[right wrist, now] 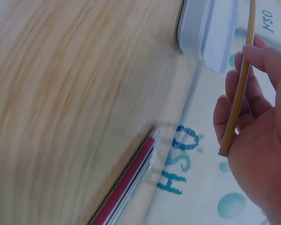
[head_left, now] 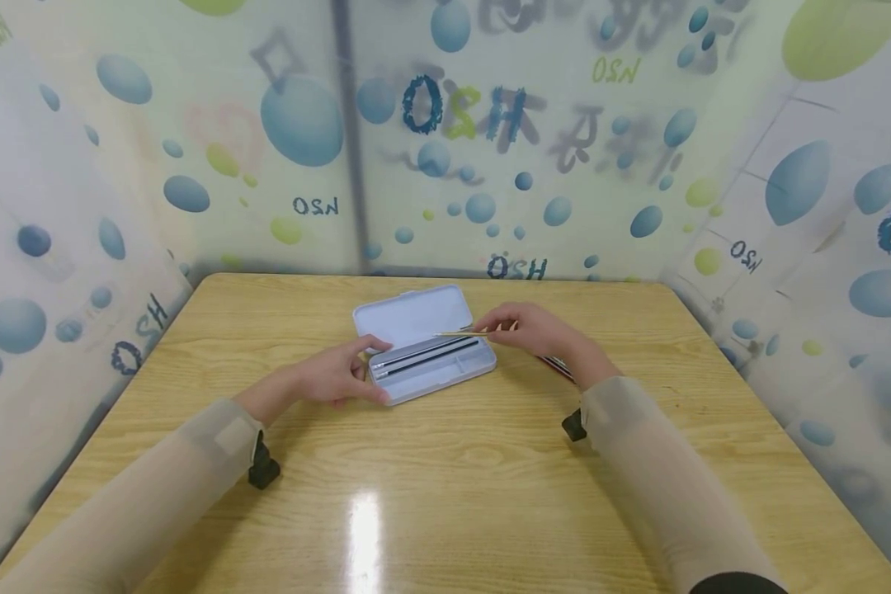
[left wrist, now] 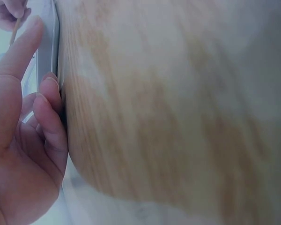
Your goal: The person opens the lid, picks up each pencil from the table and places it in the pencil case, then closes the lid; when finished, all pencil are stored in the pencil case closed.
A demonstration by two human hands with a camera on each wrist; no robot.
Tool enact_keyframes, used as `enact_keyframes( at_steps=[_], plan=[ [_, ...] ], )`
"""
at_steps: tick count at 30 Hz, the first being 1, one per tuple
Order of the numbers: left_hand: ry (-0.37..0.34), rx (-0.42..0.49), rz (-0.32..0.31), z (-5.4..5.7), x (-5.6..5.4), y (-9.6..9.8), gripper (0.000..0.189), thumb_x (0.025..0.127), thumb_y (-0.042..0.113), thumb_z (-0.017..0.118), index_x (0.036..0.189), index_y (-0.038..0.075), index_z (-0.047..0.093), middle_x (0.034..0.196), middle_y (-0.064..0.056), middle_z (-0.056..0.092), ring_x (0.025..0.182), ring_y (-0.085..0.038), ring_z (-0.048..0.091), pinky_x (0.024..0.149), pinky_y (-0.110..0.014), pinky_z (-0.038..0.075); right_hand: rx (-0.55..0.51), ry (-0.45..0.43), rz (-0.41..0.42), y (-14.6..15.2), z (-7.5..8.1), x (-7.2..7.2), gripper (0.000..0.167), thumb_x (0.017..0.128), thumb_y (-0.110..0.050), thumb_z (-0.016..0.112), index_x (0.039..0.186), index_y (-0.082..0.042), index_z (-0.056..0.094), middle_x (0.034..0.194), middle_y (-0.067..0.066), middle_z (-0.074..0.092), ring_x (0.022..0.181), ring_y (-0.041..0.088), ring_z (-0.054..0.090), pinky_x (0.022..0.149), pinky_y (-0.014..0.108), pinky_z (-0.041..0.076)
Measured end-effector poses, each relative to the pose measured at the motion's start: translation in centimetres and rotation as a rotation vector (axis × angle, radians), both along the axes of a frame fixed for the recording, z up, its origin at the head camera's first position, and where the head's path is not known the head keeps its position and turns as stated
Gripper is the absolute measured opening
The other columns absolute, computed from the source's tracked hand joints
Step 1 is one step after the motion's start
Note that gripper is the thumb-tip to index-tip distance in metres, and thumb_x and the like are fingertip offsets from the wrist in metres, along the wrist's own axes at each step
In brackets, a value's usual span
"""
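Note:
A pale pencil case (head_left: 425,388) lies with its lid (head_left: 416,315) raised at the back. Several dark pencils (head_left: 432,356) lie lengthwise inside it. My left hand (head_left: 334,373) grips the case's left end, thumb at the near corner and fingers at the far side. Over the case's right part, my right hand (head_left: 529,328) pinches a yellow pencil (right wrist: 240,93) between thumb and fingers. Its light-coloured end points left across the open case. In the left wrist view, the left fingers (left wrist: 50,110) bend against the case's edge.
Beside the right forearm lies a bundle of pencils (head_left: 557,366), red and dark ones among them in the right wrist view, partly hidden by the arm. The wooden table (head_left: 460,487) is bounded by patterned walls (head_left: 238,206) at the back and sides.

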State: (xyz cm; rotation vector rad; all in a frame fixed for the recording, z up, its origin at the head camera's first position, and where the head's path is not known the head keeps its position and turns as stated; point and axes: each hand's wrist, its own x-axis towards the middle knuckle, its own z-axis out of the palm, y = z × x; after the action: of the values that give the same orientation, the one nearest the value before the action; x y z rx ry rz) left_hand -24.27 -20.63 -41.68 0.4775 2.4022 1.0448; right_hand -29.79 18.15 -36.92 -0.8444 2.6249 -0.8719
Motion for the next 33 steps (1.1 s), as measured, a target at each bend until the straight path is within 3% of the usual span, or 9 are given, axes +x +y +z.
enact_keyframes(
  at_steps=[7, 19, 33],
  plan=[
    [-0.001, -0.003, 0.003, 0.1, 0.1, 0.0, 0.097, 0.089, 0.047, 0.093, 0.166, 0.024, 0.039, 0.077, -0.001, 0.054, 0.053, -0.016, 0.046, 0.052, -0.028, 0.043, -0.022, -0.049, 0.022, -2.1, -0.5, -0.5, 0.024, 0.11, -0.019, 0.068, 0.13, -0.021, 0.081, 0.135, 0.0, 0.075, 0.11, 0.022, 0.063, 0.094, 0.039, 0.053],
    [0.003, -0.007, -0.002, -0.1, -0.1, 0.0, 0.096, 0.089, 0.049, 0.092, 0.165, 0.025, 0.039, 0.078, -0.001, 0.055, 0.054, -0.017, 0.049, 0.053, -0.029, 0.045, 0.021, 0.0, 0.146, -5.4, -1.9, -1.2, 0.024, 0.109, -0.013, 0.067, 0.126, -0.019, 0.083, 0.131, 0.002, 0.076, 0.121, 0.019, 0.067, 0.11, 0.043, 0.055],
    [-0.004, -0.004, -0.005, -0.1, -0.2, 0.0, 0.096, 0.089, 0.049, 0.092, 0.165, 0.025, 0.038, 0.077, -0.002, 0.056, 0.053, -0.018, 0.049, 0.052, -0.03, 0.045, 0.078, -0.033, 0.18, -8.7, -2.5, -1.5, 0.025, 0.11, -0.012, 0.066, 0.126, -0.023, 0.083, 0.129, 0.0, 0.075, 0.115, 0.017, 0.063, 0.111, 0.04, 0.053]
  ],
)
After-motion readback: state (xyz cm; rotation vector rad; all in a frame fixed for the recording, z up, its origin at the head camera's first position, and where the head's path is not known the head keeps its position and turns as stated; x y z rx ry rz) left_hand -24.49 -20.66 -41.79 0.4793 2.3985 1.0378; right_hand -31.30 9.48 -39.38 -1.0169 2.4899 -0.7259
